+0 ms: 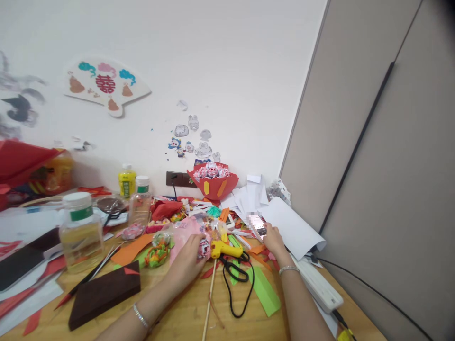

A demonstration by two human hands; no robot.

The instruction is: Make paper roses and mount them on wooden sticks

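My left hand (190, 258) is wrapped round a small pink-and-white paper flower (204, 248) at the middle of the table. To its right lies a yellow glue gun (226, 249) with a black cord. A thin wooden stick (209, 300) runs from near the flower toward the front edge. My right hand (274, 238) reaches to a lit phone (258, 225), its fingers at the phone's right edge; whether they grip it is unclear. Black-handled scissors (235, 271) rest below the glue gun.
A dark brown block (104, 293) and a large jar (81, 237) stand at the left. A red-wrapped bouquet (213, 181) is by the wall. Coloured paper strips clutter the middle. A white power strip (316, 284) lies beside my right forearm.
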